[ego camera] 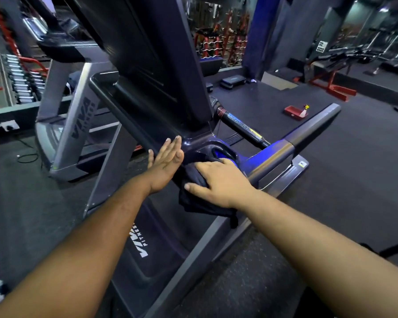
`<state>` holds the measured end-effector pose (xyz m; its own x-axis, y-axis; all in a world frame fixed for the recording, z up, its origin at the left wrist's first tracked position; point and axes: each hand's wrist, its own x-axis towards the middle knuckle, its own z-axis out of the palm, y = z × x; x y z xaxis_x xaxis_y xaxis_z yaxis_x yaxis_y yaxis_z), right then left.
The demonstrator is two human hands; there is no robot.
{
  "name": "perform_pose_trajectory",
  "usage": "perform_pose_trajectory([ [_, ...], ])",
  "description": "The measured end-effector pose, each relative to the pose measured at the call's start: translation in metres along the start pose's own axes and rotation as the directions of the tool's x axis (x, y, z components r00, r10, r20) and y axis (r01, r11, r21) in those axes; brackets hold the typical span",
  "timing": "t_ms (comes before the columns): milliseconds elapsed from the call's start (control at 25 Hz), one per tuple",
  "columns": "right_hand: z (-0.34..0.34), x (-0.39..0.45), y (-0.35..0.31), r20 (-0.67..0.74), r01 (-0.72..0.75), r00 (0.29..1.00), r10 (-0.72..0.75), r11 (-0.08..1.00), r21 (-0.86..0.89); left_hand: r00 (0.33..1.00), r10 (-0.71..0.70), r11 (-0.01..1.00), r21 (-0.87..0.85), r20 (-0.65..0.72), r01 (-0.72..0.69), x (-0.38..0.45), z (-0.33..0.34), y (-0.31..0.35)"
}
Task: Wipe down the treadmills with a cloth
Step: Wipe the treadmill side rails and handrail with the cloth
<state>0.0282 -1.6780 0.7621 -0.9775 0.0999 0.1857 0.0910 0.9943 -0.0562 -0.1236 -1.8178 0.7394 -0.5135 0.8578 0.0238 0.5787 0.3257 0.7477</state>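
Head view: right hand (218, 180) presses a dark cloth (198, 193) flat-fingered onto the treadmill (147, 65) console's lower edge (cloth hanging below it), left hand (164, 160) just beside the cloth, fingers straight, released, resting against the same edge.

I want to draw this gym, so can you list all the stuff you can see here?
treadmill: one, dark grey, centre, close up
second treadmill: one, silver-grey, left behind it
cloth: one, black, on the near treadmill's handrail joint
red tray: one, on the floor, right
spray bottle: one, pale with yellow top, beside the tray
red bench frame: one, far right
left hand: fingers straight, against the console edge
right hand: pressing the cloth
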Motion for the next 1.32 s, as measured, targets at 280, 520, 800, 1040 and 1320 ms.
perform_pose_trajectory([
  [280, 0.000, -0.013, 0.006, -0.090, -0.125, 0.989, 0.120, 0.991, -0.051, 0.998, 0.001, 0.998, 0.056, -0.058, 0.002, 0.000, 0.003, 0.005],
  [520, 0.033, -0.055, -0.018, -0.282, -0.153, 0.950, 0.132, 0.987, -0.056, 0.990, 0.040, 0.979, 0.203, -0.138, -0.011, -0.005, 0.019, 0.010],
  [800, 0.021, -0.039, 0.039, -0.162, -0.608, 0.669, 0.726, 0.659, 0.443, 0.978, 0.037, 0.962, 0.271, -0.205, 0.020, -0.012, 0.041, 0.013],
  [1040, 0.029, -0.072, 0.040, -0.212, -0.348, 0.888, 0.407, 0.898, 0.268, 0.985, 0.038, 0.964, 0.264, -0.169, 0.009, -0.012, 0.039, 0.012],
  [1320, 0.011, -0.036, 0.032, -0.055, -0.567, 0.790, 0.610, 0.763, 0.311, 0.991, 0.011, 0.970, 0.241, -0.136, 0.022, -0.013, 0.035, 0.016],
])
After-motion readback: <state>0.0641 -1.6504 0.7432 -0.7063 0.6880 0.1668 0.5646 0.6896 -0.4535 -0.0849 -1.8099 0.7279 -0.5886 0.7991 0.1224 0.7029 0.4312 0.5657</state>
